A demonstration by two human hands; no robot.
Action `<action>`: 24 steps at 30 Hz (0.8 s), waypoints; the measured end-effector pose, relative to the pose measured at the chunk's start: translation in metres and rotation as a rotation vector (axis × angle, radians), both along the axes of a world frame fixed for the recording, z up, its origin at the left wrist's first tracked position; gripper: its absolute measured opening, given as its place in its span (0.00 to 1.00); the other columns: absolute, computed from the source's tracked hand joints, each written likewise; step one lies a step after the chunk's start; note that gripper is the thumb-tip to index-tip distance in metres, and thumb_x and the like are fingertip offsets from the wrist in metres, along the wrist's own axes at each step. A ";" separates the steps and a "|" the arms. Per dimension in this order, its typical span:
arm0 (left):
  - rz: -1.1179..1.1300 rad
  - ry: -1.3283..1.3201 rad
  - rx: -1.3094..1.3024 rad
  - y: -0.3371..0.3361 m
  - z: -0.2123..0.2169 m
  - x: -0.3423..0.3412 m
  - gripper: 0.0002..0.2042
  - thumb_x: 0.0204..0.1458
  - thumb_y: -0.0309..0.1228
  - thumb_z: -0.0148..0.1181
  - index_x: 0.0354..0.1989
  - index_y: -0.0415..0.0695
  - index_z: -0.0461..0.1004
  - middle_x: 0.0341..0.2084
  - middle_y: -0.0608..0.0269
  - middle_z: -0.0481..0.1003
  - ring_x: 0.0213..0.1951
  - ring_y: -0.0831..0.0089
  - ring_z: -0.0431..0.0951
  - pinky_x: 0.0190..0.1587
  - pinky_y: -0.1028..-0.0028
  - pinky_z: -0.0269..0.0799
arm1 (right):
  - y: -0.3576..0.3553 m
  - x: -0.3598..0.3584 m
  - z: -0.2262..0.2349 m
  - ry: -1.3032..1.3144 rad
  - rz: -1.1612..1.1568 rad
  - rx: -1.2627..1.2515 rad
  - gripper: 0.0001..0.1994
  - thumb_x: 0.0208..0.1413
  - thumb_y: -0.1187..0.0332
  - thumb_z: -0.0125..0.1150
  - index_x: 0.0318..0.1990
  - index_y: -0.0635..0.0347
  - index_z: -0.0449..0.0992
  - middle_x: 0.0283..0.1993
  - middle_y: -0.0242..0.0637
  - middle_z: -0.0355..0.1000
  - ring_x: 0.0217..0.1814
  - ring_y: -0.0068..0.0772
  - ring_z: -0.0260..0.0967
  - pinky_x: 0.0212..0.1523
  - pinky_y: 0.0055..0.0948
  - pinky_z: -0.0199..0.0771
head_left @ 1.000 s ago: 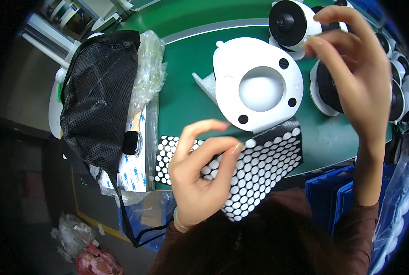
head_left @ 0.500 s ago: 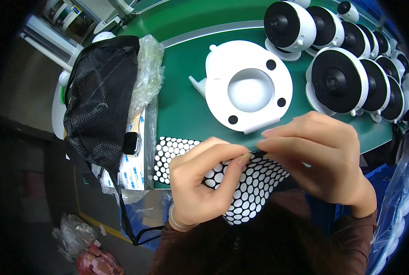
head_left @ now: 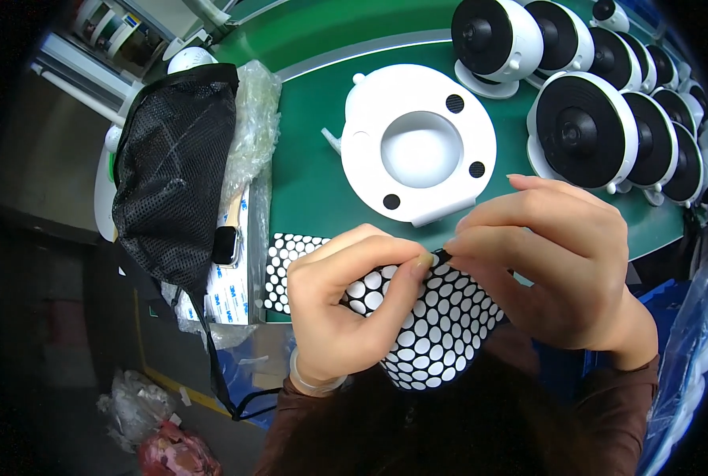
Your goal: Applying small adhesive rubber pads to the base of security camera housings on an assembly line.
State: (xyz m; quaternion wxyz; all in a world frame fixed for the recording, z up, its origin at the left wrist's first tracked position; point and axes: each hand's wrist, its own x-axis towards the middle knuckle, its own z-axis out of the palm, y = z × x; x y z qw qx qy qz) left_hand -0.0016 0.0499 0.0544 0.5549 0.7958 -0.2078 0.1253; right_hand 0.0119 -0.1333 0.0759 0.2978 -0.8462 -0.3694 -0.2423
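Head view shows both hands close together at the top edge of a dotted sheet (head_left: 445, 329), just below a white part. The left hand (head_left: 342, 305) has the sheet pinched between thumb and finger. The right hand (head_left: 560, 262) has its fingertips bunched right beside them at the dark edge; I cannot tell if they are gripping it. A second ago this hand was up high by the black-faced devices (head_left: 584, 135). Now it has come down, so both hands seem busy with the sheet.

More dots (head_left: 285, 274) lie flat on the green table (head_left: 306, 178), left of the left hand. I cannot tell if they are on the same sheet. Nobody is touching the white part (head_left: 402, 95). It has a round hollow and three dark round pads (head_left: 391, 201). Farther left are a black mesh bag (head_left: 179, 159), crinkly clear plastic (head_left: 256, 119) and a watch (head_left: 225, 245). The black-faced devices stand in rows on the right.
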 end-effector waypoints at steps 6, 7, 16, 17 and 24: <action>-0.006 0.010 -0.043 0.002 0.002 -0.001 0.03 0.38 0.16 0.56 0.24 0.34 0.73 0.19 0.59 0.73 0.22 0.76 0.72 0.25 0.82 0.63 | 0.001 0.001 0.004 0.031 0.025 -0.037 0.08 0.33 0.73 0.64 0.25 0.56 0.74 0.26 0.30 0.72 0.27 0.30 0.71 0.39 0.33 0.72; -0.006 0.012 -0.043 0.002 0.002 -0.001 0.03 0.38 0.16 0.56 0.24 0.34 0.73 0.19 0.59 0.73 0.22 0.76 0.72 0.25 0.82 0.63 | 0.002 0.002 0.004 0.030 0.035 -0.045 0.08 0.33 0.73 0.64 0.26 0.56 0.74 0.27 0.30 0.71 0.27 0.30 0.71 0.39 0.33 0.71; 0.018 0.058 -0.088 0.004 0.002 -0.002 0.03 0.38 0.16 0.57 0.23 0.34 0.73 0.18 0.59 0.73 0.22 0.77 0.71 0.25 0.83 0.63 | 0.007 0.002 0.000 0.097 0.056 0.035 0.10 0.33 0.76 0.64 0.28 0.57 0.73 0.27 0.31 0.71 0.28 0.31 0.70 0.40 0.33 0.71; 0.018 0.059 -0.089 0.005 0.002 -0.001 0.03 0.38 0.16 0.57 0.23 0.34 0.73 0.18 0.59 0.73 0.22 0.77 0.71 0.25 0.83 0.63 | 0.006 0.002 0.000 0.111 0.062 0.029 0.10 0.33 0.76 0.64 0.28 0.57 0.73 0.27 0.31 0.71 0.28 0.31 0.70 0.40 0.32 0.71; 0.019 0.017 -0.063 0.005 0.001 -0.001 0.03 0.38 0.16 0.57 0.24 0.34 0.73 0.18 0.59 0.73 0.21 0.77 0.71 0.25 0.82 0.63 | 0.006 0.002 0.004 0.090 0.059 -0.080 0.09 0.34 0.76 0.64 0.28 0.57 0.73 0.28 0.32 0.71 0.28 0.30 0.71 0.39 0.31 0.71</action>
